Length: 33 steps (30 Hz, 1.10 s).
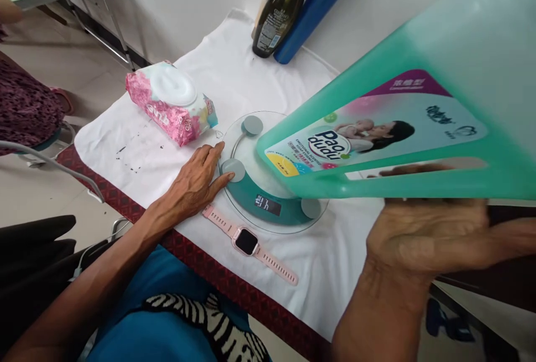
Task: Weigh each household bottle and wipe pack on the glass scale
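Curled half-hidden right hand round green bottle handle; rested loosely spread left hand against glass scale at nine o'clock. Pointed base over scale toward eight o'clock, long axis toward two, cutting off top.

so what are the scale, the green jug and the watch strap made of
Scale: probably glossy glass; white cloth shows through its clear edge. Green jug: likely smooth plastic, its milky walls looking translucent. Watch strap: matte pink, perhaps silicone or soft plastic, judging by its dull surface and punched holes.
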Each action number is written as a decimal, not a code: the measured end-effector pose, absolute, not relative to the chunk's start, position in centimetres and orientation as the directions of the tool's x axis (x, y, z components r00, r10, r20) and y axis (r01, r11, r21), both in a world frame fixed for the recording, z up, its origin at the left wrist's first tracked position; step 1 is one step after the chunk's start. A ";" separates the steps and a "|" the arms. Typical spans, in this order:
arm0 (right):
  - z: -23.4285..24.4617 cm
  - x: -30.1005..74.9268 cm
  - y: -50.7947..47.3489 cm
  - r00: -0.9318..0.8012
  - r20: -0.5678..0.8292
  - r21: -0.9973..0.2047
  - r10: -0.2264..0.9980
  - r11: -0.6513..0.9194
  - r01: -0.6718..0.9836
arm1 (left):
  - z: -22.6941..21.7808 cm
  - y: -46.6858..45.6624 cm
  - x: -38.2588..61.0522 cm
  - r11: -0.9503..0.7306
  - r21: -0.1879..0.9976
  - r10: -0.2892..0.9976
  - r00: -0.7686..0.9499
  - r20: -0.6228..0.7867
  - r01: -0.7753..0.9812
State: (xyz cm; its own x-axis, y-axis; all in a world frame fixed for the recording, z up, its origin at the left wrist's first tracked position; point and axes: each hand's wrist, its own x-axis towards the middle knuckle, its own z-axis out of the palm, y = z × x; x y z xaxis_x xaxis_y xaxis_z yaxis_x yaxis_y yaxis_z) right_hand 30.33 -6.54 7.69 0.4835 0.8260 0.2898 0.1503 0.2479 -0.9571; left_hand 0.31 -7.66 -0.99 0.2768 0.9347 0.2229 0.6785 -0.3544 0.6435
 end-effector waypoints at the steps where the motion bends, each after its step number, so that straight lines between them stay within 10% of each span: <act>1: 6.6 30.8 -7.3 0.528 0.290 -0.957 0.798 0.233 0.174 | -1.0 -7.7 0.3 -0.359 0.637 0.933 0.280 0.225 0.683; 9: -1.7 32.4 -11.2 0.704 0.112 -0.985 0.701 -0.017 0.173 | -1.2 -7.5 0.3 -0.398 0.597 0.917 0.292 0.270 0.697; 33: -1.2 31.8 -11.0 0.651 0.129 -0.977 0.748 -0.017 0.213 | -0.8 -7.4 0.1 -0.401 0.589 0.916 0.300 0.266 0.702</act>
